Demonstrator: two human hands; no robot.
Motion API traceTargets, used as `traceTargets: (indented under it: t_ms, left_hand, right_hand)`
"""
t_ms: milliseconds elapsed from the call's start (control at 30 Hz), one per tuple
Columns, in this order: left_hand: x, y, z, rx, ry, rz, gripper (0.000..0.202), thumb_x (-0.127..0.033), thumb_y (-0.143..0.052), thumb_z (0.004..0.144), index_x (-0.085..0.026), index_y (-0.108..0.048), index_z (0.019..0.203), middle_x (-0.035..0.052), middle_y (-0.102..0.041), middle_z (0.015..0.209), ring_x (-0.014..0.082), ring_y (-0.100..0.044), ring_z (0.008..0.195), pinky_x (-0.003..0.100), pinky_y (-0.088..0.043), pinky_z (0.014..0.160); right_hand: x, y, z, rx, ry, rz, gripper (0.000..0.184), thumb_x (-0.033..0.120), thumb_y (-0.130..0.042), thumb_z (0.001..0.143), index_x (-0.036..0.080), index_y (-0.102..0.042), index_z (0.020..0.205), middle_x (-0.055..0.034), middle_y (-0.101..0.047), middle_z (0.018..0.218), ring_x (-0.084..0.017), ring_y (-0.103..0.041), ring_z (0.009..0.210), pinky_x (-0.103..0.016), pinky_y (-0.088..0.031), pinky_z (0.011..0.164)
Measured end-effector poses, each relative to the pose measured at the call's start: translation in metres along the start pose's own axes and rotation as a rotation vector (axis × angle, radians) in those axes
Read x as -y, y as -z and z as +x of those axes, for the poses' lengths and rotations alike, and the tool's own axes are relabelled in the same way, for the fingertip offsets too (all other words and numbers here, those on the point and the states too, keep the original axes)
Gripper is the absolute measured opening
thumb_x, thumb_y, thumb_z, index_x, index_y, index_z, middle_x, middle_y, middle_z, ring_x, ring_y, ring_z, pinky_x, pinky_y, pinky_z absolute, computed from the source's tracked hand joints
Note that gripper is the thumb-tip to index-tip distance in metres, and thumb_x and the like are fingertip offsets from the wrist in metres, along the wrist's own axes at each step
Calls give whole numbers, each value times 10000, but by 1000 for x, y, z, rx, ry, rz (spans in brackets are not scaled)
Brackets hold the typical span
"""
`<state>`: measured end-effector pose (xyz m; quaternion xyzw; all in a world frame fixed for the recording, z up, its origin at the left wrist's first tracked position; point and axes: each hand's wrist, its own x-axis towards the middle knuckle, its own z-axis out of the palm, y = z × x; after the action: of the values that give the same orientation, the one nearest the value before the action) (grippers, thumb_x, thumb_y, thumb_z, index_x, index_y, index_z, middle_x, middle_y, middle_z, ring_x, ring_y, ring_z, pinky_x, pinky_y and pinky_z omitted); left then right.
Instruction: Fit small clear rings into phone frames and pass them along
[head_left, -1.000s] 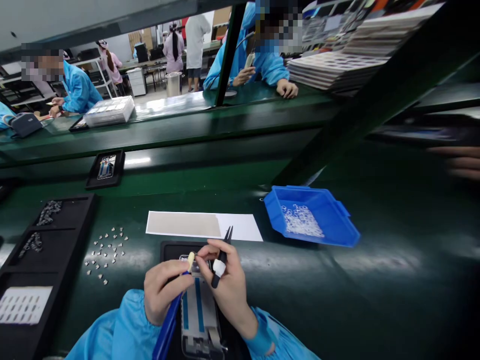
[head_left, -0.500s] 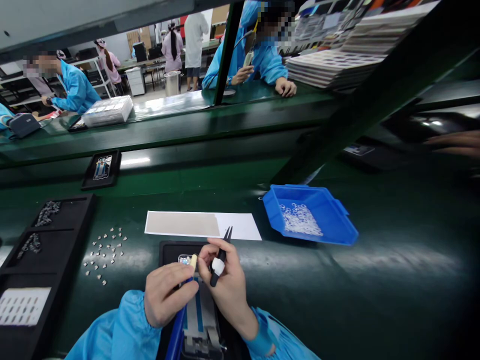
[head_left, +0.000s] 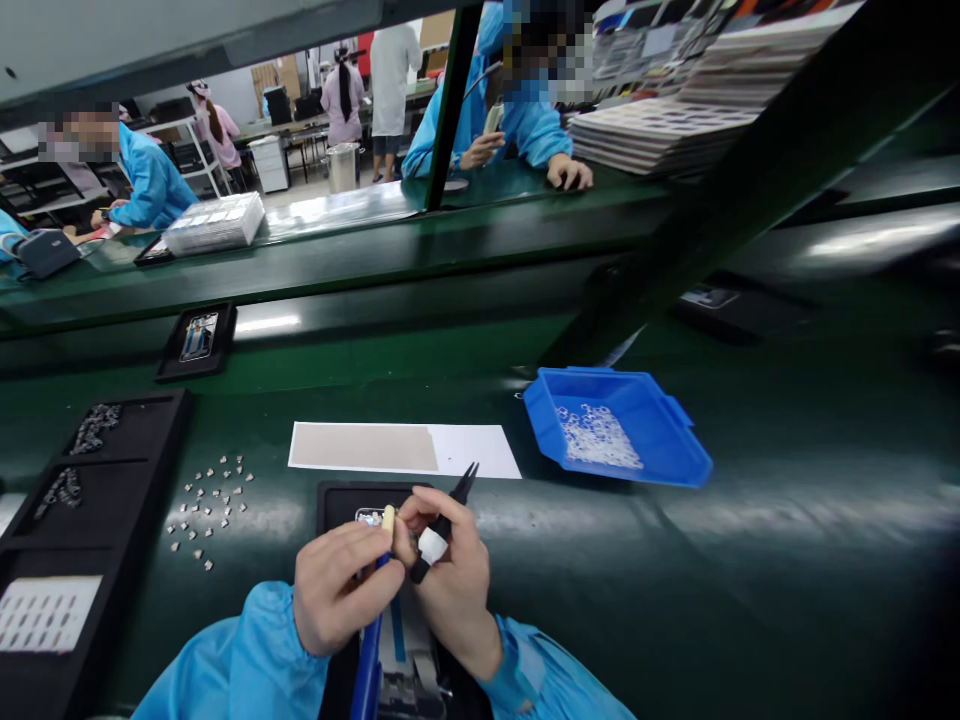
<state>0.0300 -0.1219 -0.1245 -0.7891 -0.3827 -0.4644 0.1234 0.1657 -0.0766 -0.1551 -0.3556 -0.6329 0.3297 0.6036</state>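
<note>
My left hand (head_left: pixel 349 585) is closed around a blue rod-like tool (head_left: pixel 369 660) with a pale yellow tip (head_left: pixel 388 518). Its tip points up and away, just beyond my fingers. Black tweezers (head_left: pixel 454 505), wrapped with a white band, rest in my right hand (head_left: pixel 454 580), their points aimed up and to the right. My right thumb and index fingertips come together right beside the yellow tip; anything small between them is hidden. Below both hands lies an opened phone body (head_left: pixel 401 620) in a black tray (head_left: pixel 337 497), partly covered by my hands.
A blue bin (head_left: pixel 652 420) holds small white rings. Nearby lies a white-and-beige strip (head_left: pixel 360 447). Small metal pieces (head_left: pixel 214 500) are scattered beside a black compartment tray (head_left: pixel 90 505). Another phone tray (head_left: pixel 196 342) sits farther back. A dark post (head_left: pixel 675 250) slants rightward. Co-workers sit across the bench.
The tweezers' points have swung to the right. My right fingertips have closed in on the yellow tip, and my left hand has shifted slightly right. Another person's hand at the right edge is gone.
</note>
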Motion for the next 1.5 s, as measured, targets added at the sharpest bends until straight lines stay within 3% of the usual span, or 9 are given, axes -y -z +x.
traceTargets:
  t_ms: [300, 467, 567, 733, 867, 1067, 1500]
  left_hand:
    - [1, 1, 0, -5, 51, -30, 162, -117, -501, 954, -134, -661, 976, 100, -711, 953, 159, -686, 1003, 294, -586, 916]
    - [2, 1, -3, -55, 139, -48, 115, -143, -553, 939, -150, -657, 989, 99, -719, 944, 171, -705, 959, 284, -604, 857]
    - [4, 0, -7, -100, 268, -70, 107, -121, -591, 913, -178, -658, 974, 78, -727, 980, 159, -717, 911, 255, -608, 808]
    - [5, -4, -7, -275, 565, -181, 59, -136, -617, 899, -194, -613, 895, 29, -737, 872, 146, -730, 831, 235, -610, 745]
    - [3, -7, -6, -274, 577, -230, 59, -144, -639, 890, -190, -604, 901, 39, -746, 886, 162, -736, 846, 259, -619, 744]
    - [3, -8, -5, -266, 502, -202, 40, -155, -629, 905, -183, -603, 894, 40, -750, 886, 152, -739, 826, 249, -625, 732]
    - [2, -7, -5, -238, 510, -208, 54, -143, -626, 904, -189, -600, 905, 34, -750, 899, 147, -738, 841, 241, -622, 747]
  right_hand:
    - [-3, 1, -2, 10, 31, -63, 361, 109, -589, 874, 247, -526, 1202, 11, -637, 832, -133, -626, 674, -263, -545, 638]
    - [0, 4, 2, 70, 237, -145, 359, 72, -610, 866, 235, -549, 1180, -24, -669, 871, -170, -651, 755, -290, -557, 668]
    - [3, 5, 4, 93, 300, -130, 378, 40, -627, 846, 244, -567, 1158, -36, -682, 922, -183, -660, 803, -303, -565, 695]
    - [4, 5, 7, 43, -12, -50, 292, 117, -616, 880, 253, -569, 1134, -24, -698, 923, -172, -682, 782, -293, -573, 700]
    - [3, 4, 12, 80, -158, 72, 268, 143, -617, 873, 248, -550, 1110, -8, -712, 871, -163, -702, 769, -279, -581, 714]
    - [7, 4, 16, 91, -227, 137, 263, 158, -642, 842, 244, -559, 1076, 1, -715, 829, -156, -702, 737, -255, -579, 680]
    - [10, 6, 22, 124, -237, 161, 247, 156, -594, 855, 218, -525, 1085, -4, -687, 780, -159, -682, 689, -269, -580, 642]
